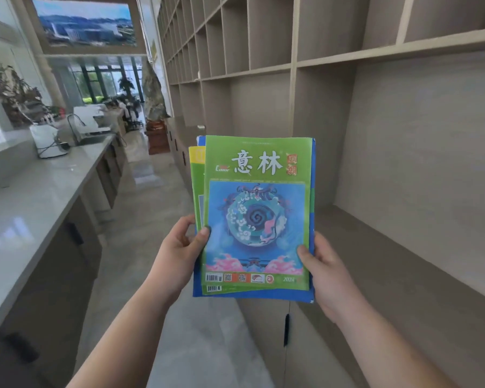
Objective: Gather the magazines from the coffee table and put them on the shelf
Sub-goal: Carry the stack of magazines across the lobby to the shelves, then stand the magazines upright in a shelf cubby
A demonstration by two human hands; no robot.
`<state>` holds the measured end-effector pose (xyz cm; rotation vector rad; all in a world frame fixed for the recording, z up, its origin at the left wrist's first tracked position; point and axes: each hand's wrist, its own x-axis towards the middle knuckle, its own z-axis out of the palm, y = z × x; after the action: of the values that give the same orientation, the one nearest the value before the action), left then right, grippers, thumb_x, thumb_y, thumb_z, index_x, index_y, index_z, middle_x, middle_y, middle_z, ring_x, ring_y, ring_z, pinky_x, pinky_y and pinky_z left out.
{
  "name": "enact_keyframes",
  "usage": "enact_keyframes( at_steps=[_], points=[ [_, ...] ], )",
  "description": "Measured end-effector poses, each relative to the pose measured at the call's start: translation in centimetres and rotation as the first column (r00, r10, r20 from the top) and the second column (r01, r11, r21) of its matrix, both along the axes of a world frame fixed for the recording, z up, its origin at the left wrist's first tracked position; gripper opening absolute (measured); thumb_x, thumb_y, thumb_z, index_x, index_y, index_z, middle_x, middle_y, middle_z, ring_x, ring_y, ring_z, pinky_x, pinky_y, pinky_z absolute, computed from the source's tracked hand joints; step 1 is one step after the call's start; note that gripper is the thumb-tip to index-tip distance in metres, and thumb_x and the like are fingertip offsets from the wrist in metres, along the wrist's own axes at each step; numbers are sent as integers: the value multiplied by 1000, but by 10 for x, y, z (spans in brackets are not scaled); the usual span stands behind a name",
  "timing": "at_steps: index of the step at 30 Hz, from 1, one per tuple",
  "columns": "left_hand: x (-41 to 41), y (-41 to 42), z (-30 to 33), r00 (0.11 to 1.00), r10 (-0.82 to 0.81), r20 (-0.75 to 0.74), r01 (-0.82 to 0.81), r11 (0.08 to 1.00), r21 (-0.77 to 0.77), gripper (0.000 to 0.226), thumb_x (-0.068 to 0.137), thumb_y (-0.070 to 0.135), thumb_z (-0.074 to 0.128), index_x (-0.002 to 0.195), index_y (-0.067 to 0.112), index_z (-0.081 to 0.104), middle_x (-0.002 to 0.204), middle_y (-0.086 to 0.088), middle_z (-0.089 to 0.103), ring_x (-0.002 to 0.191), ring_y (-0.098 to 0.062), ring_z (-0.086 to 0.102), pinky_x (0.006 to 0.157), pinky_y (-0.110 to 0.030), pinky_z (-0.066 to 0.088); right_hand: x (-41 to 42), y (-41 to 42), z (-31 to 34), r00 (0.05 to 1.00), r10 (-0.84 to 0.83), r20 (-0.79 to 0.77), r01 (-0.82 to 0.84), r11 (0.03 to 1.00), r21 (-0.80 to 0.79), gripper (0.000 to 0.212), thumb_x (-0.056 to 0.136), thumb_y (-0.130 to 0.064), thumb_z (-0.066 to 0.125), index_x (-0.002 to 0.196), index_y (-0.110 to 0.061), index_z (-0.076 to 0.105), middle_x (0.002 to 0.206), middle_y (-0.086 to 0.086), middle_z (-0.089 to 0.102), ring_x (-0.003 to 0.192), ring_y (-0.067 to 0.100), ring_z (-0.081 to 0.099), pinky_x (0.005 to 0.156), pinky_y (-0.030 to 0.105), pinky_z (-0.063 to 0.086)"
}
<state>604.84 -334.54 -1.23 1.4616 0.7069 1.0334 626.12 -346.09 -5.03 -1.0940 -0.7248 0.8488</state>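
I hold a stack of magazines point(256, 217) in front of me with both hands. The top one has a green cover with white characters and a blue round picture; a yellow-green one and a blue one show beneath it. My left hand point(177, 253) grips the stack's left edge, thumb on the cover. My right hand point(324, 273) grips the lower right corner, thumb on top. The stack hovers just left of the wide lower opening of the beige shelf point(403, 264), whose ledge lies to the right.
The shelf wall with many small cubbies point(235, 37) runs along the right. A long grey counter point(39, 197) with a white kettle point(45, 141) lines the left. A tiled aisle point(151, 208) leads ahead to a large rock on a stand point(154, 107).
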Motion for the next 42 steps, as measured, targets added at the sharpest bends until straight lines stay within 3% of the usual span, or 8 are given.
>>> enact_keyframes(
  at_steps=[10, 21, 24, 28, 32, 36, 38, 42],
  points=[
    [155, 265, -38, 938, -344, -43, 344, 939, -1, 9, 98, 9, 49, 103, 16, 55, 98, -1, 79, 82, -21, 77, 63, -35, 62, 109, 206, -40, 930, -367, 4, 366, 927, -88, 26, 100, -4, 47, 115, -20, 62, 120, 11, 72, 111, 35, 68, 95, 57, 52],
    [336, 394, -45, 549, -791, -268, 795, 594, -123, 39, 98, 1, 51, 128, 26, 49, 117, 4, 74, 101, -19, 74, 67, -37, 61, 235, 284, -62, 748, -662, 33, 650, 722, -236, 24, 99, -2, 45, 116, -10, 61, 109, 9, 74, 88, 22, 73, 77, 37, 60],
    [391, 410, -58, 504, -809, -301, 825, 555, -110, 44, 98, 0, 50, 129, 31, 48, 117, 8, 74, 103, -18, 73, 73, -44, 61, 284, 295, -81, 724, -686, 69, 674, 682, -283, 23, 98, -6, 48, 112, -15, 64, 114, 12, 74, 95, 27, 73, 87, 46, 58],
    [460, 422, -91, 558, -786, -265, 804, 592, -63, 46, 97, -5, 48, 130, 27, 49, 118, 3, 74, 100, -19, 74, 68, -39, 62, 350, 315, -104, 668, -730, 142, 733, 614, -292, 25, 99, -6, 45, 107, -21, 63, 105, 3, 74, 86, 19, 73, 81, 35, 57],
    [516, 425, -134, 640, -736, -222, 749, 662, -36, 44, 95, -7, 49, 125, 25, 54, 120, 1, 73, 111, -18, 69, 92, -39, 55, 413, 348, -133, 600, -732, 323, 794, 495, -352, 36, 92, -20, 50, 127, -27, 56, 124, 5, 68, 117, 29, 63, 98, 38, 51],
    [547, 417, -157, 745, -621, -243, 637, 770, -13, 35, 93, -1, 54, 98, 34, 56, 89, 11, 74, 78, 3, 66, 74, -11, 49, 422, 388, -152, 466, -735, 493, 870, 278, -408, 68, 87, -29, 62, 149, -21, 34, 144, 4, 43, 138, 23, 32, 110, 36, 36],
    [559, 419, -173, 804, -536, -257, 557, 831, 7, 26, 92, 4, 55, 88, 30, 52, 75, 9, 67, 63, 2, 58, 59, -7, 42, 416, 410, -159, 536, -704, 465, 837, 372, -403, 59, 85, -25, 64, 141, -27, 43, 139, 1, 50, 133, 14, 42, 110, 36, 39],
    [589, 436, -220, 868, -431, -246, 441, 897, -15, 18, 93, 8, 57, 94, 26, 55, 84, 2, 70, 80, -19, 63, 71, -30, 47, 420, 452, -180, 732, -623, 275, 670, 586, -455, 61, 94, -19, 52, 142, -52, 33, 130, -10, 62, 103, -8, 58, 87, 7, 44]
  ],
)
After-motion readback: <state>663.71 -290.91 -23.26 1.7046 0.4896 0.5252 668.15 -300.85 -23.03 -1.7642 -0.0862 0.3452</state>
